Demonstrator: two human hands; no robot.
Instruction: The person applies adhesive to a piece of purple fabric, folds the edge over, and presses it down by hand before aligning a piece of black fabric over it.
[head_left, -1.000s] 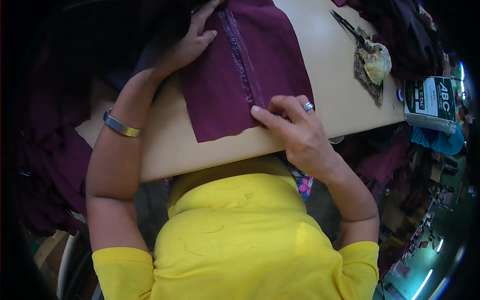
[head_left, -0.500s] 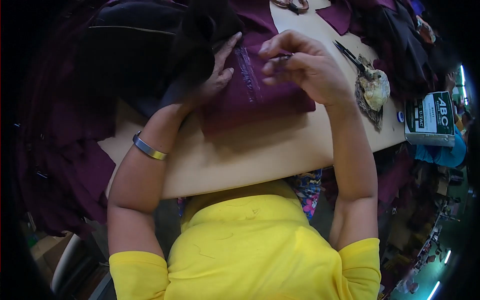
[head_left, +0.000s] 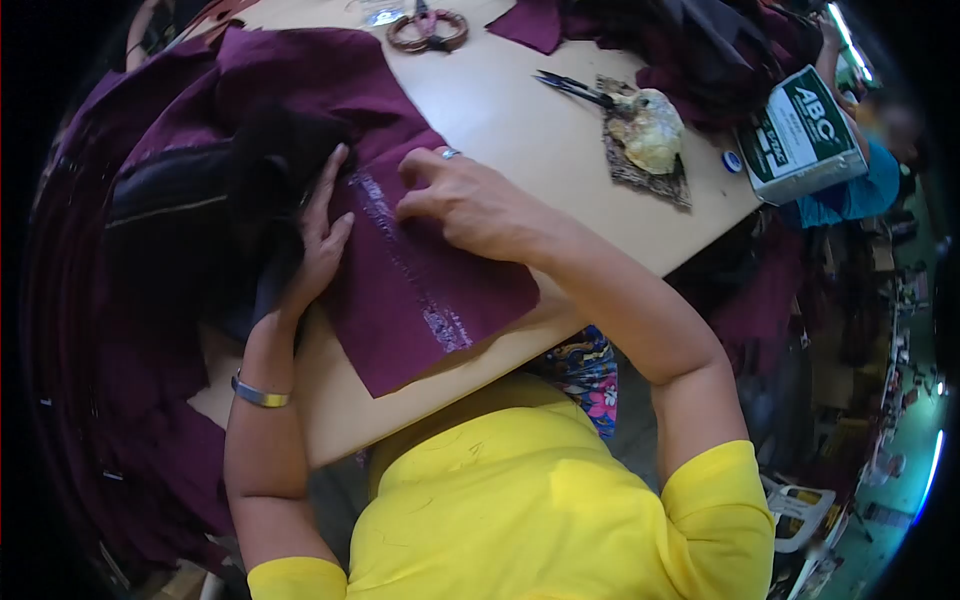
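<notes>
Maroon cloth (head_left: 400,300) lies on the table, with a pale, shiny strip (head_left: 405,260) running down it. My left hand (head_left: 322,225) rests on the cloth left of the strip, fingers stretched and slightly apart, beside bunched black fabric (head_left: 190,220). Just right of the strip's upper part, my right hand (head_left: 455,200) is over the cloth with its fingers curled. Whatever its fingertips may hold is too small to make out. A ring shows on the right hand and a metal bracelet on the left wrist.
Scissors (head_left: 428,30) with wrapped handles lie at the table's far side. Black-handled snips (head_left: 575,88) touch a pale lump (head_left: 648,132) on a rough dark piece. A green and white box (head_left: 805,135) stands at the right edge, with a person in blue (head_left: 865,185) behind it.
The view has shifted, and more of the maroon cloth and its strip shows. My right hand has come down from above the cloth to beside the strip. My left hand stays on the cloth.
</notes>
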